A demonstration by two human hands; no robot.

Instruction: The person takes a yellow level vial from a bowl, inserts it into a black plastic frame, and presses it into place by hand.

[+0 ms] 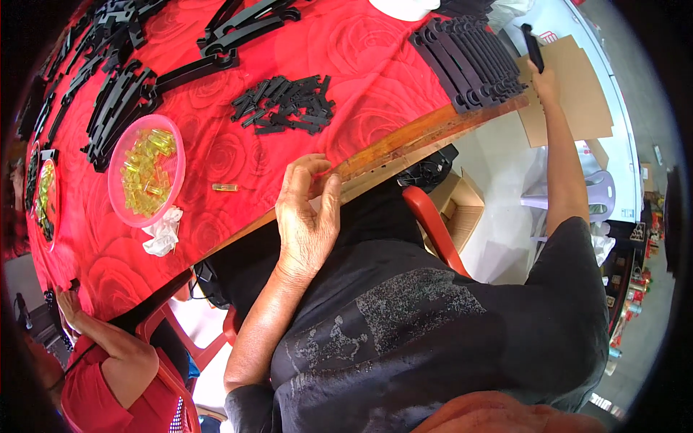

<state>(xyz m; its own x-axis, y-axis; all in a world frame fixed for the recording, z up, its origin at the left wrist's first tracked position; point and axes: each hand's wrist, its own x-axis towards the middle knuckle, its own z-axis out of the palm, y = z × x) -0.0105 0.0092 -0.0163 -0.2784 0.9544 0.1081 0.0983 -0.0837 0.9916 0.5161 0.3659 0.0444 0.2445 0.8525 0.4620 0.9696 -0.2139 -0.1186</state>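
Note:
My right hand (546, 84) is stretched out past the table's right end, closed around the lower end of a long black plastic piece (533, 49). Brown cardboard (577, 97) lies behind and below that hand. My left hand (307, 213) rests at the table's wooden edge, empty, its fingers loosely bent and the thumb apart. Beyond it, a loose pile of small black strips (289, 103) lies on the red rose-patterned cloth (361, 47). A tight row of long black plastic pieces (469, 61) stands at the table's right corner.
A pink basket (118, 184) holds yellow-green transparent vials; one vial (225, 187) lies beside it, near crumpled white tissue (164, 232). More black pieces (119, 108) cover the far left. A person in red (108, 386) sits at left. A red chair (437, 231) and open carton (462, 216) stand below the table.

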